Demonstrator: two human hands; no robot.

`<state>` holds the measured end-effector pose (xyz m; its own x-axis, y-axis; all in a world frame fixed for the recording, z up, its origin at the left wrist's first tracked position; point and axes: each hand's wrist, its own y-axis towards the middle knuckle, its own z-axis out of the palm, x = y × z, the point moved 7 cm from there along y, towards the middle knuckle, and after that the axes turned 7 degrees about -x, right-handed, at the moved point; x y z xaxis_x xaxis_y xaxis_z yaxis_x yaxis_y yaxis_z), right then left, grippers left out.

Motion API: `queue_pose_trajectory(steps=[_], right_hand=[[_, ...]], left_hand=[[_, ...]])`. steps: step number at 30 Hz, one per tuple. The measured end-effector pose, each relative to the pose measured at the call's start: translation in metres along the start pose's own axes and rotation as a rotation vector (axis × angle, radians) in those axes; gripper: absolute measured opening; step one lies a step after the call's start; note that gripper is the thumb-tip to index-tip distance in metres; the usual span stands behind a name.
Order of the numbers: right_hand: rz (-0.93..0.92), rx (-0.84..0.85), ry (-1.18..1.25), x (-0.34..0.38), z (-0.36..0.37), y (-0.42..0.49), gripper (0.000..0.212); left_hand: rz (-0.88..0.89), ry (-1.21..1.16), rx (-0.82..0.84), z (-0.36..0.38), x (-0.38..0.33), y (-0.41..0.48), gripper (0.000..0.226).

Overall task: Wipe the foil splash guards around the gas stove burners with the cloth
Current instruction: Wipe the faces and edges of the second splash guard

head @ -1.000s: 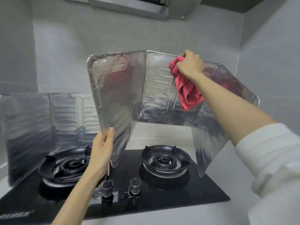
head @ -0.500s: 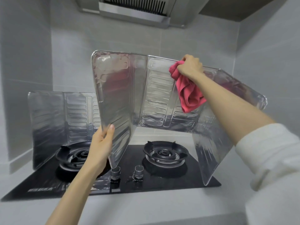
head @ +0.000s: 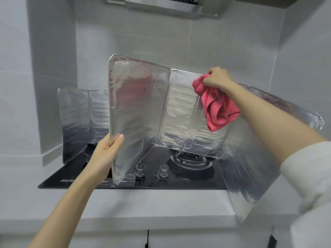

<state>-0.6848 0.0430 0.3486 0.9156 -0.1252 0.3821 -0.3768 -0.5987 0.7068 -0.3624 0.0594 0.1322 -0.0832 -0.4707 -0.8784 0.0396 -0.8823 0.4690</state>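
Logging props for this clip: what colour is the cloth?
Pinkish red, plain; the cloth shows clearly in the head view.

Pale countertop (head: 143, 203) carries black gas stove (head: 188, 183).

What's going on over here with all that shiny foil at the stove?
A person is wiping a folding foil splash guard at a gas stove. The left hand grips its left panel by the edge, while the right hand holds a pink cloth against the top of the middle panel. A second guard stands at the stove's back left, untouched.
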Motion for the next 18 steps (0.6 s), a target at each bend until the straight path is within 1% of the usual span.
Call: queue_pose_trajectory(steps=[2,5,9,13,16,18], right_hand=[[-0.014,0.026,-0.001,0.0,0.007,-0.002,0.035],[-0.047,0.048,-0.022,0.001,0.015,-0.003,0.033],[-0.093,0.074,-0.076,0.014,0.02,-0.001,0.034],[-0.099,0.114,-0.151,0.036,0.025,0.0,0.037],[-0.087,0.136,-0.19,0.051,0.029,0.0,0.037],[-0.089,0.133,-0.214,0.058,0.033,0.0,0.037]], left_hand=[[-0.023,0.009,0.003,-0.009,0.006,0.0,0.028],[-0.054,0.025,-0.007,-0.024,0.015,0.003,0.026],[-0.074,0.023,-0.06,-0.04,0.02,0.006,0.026],[-0.101,0.047,-0.086,-0.057,0.027,0.013,0.04],[-0.132,0.03,-0.126,-0.067,0.028,0.019,0.032],[-0.139,0.067,-0.17,-0.075,0.032,0.023,0.023]])
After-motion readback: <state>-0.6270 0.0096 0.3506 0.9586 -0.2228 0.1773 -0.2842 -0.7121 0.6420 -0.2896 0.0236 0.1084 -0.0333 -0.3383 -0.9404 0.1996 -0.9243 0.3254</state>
